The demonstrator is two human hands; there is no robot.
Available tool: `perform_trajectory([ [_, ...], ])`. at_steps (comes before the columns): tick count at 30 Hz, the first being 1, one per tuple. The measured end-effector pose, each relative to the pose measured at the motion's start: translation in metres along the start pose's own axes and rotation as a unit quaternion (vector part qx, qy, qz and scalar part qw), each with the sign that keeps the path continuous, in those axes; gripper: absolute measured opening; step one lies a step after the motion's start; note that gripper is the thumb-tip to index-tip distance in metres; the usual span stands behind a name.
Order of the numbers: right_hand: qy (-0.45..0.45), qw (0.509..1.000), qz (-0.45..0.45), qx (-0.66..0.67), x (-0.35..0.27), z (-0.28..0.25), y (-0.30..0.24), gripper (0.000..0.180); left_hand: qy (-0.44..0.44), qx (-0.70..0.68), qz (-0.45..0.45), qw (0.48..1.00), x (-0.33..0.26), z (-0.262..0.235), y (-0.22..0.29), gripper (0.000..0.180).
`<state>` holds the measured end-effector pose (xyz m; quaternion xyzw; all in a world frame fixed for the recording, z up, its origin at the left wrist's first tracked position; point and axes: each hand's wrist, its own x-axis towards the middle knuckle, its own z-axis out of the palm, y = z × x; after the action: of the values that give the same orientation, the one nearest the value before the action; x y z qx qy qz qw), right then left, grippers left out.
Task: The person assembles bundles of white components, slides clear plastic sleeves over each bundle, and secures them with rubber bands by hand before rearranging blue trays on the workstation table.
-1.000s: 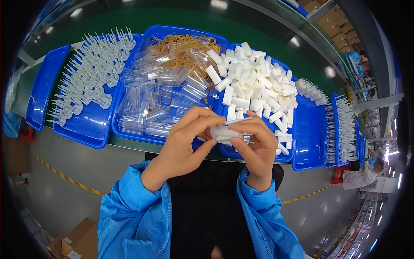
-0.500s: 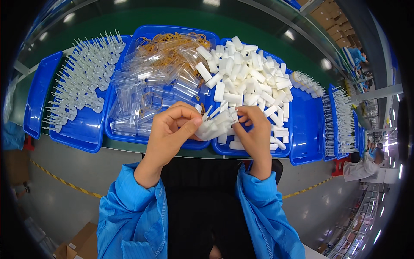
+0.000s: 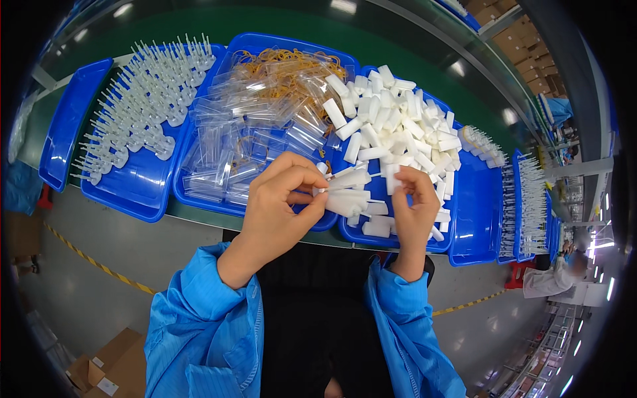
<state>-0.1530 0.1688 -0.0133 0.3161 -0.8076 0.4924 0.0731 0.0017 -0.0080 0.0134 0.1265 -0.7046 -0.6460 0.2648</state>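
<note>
My left hand (image 3: 279,202) pinches the end of a small bundle of white plastic pieces (image 3: 348,192), held over the front rim of the blue trays. My right hand (image 3: 411,212) holds a single white plastic piece (image 3: 391,178) upright just to the right of the bundle. Behind my hands lies a heap of white plastic pieces (image 3: 398,126) in a blue tray (image 3: 474,219). Both sleeves are blue.
A middle blue tray (image 3: 199,199) holds clear plastic sleeves (image 3: 252,126) and yellow rubber bands (image 3: 285,63). A left blue tray (image 3: 133,192) carries several white stemmed parts (image 3: 139,99). More trays (image 3: 531,205) stand at the right. Cardboard boxes (image 3: 99,365) sit on the floor; another person (image 3: 557,278) works far right.
My hands have drawn apart: the left now holds the bundle alone, and the right has lifted a single white piece beside it.
</note>
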Motion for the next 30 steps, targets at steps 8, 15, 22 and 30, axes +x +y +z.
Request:
perform_trajectory([
  [8,0.072,0.959,-0.059,0.269,-0.011,-0.017,-0.083,0.015,0.053,0.130,0.140,0.980,0.001,0.007,-0.005,0.012],
  [15,-0.067,0.991,-0.065,0.097,-0.011,-0.002,-0.097,0.018,0.085,0.127,0.156,0.976,-0.001,0.009,-0.006,0.013],
  [22,-0.060,0.997,-0.036,0.016,-0.003,-0.001,-0.098,0.017,0.083,0.195,0.227,0.950,-0.005,0.013,-0.004,0.017],
  [30,-0.083,0.993,-0.069,0.041,0.001,0.005,-0.087,0.021,0.067,0.198,0.228,0.951,-0.006,0.013,-0.007,0.025],
])
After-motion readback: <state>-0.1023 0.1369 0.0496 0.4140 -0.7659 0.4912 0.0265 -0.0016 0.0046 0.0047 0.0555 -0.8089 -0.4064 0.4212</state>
